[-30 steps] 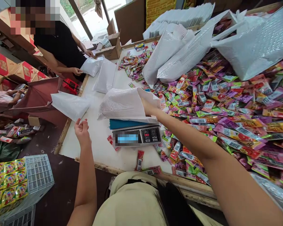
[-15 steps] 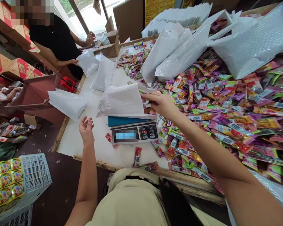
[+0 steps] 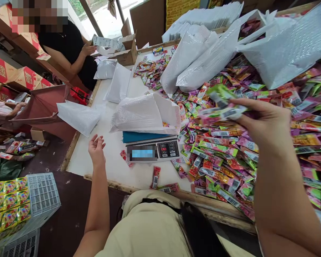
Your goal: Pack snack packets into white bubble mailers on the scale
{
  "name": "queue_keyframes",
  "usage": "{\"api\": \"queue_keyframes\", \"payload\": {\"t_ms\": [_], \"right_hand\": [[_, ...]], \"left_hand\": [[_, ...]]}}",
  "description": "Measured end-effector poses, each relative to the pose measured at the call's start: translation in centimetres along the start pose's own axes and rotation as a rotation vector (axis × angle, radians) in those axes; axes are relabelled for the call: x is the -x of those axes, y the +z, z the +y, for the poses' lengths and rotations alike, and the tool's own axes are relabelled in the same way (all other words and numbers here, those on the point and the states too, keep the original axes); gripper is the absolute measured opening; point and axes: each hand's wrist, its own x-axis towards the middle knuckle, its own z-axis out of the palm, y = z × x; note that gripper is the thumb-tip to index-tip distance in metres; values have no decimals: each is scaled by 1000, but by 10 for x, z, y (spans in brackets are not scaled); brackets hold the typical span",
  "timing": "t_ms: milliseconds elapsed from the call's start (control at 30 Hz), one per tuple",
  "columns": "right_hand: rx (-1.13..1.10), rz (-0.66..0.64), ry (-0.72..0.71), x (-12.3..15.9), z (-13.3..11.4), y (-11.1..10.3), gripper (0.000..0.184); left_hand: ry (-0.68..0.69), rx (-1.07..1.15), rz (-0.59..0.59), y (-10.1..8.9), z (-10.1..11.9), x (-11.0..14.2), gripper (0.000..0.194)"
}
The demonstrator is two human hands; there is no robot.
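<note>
My right hand (image 3: 262,117) is raised over the heap of colourful snack packets (image 3: 256,142) and pinches a few snack packets (image 3: 219,107), blurred by motion. To its left, an open white bubble mailer (image 3: 147,114) lies on a teal-topped digital scale (image 3: 152,150), its mouth facing the heap with packets inside. My left hand (image 3: 96,148) hovers palm-up with loosely curled fingers over the white table (image 3: 107,160), holding nothing.
More white mailers (image 3: 79,117) lie on the table and big white bags (image 3: 203,57) rest on the heap. A person in black (image 3: 69,50) at the far end holds paper slips by a cardboard box (image 3: 127,53). A white crate (image 3: 40,196) stands on the floor to the left.
My right hand left the mailer's mouth, moved right over the heap and rose with a few packets pinched. The person opposite let go of a mailer and picked up slips.
</note>
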Motion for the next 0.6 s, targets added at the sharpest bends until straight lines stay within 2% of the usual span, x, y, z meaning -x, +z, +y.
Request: {"api": "queue_keyframes", "payload": {"t_ms": [100, 233, 433, 600], "right_hand": [[93, 156, 109, 11, 16, -34, 54], [268, 250, 270, 23, 31, -54, 60], [273, 268, 228, 30, 48, -56, 59], [239, 239, 254, 28, 48, -50, 55]], "left_hand": [[-8, 5, -5, 5, -2, 1, 50], [-18, 12, -27, 13, -2, 3, 51], [-20, 12, -13, 13, 1, 4, 50], [-33, 13, -2, 8, -1, 5, 50]]}}
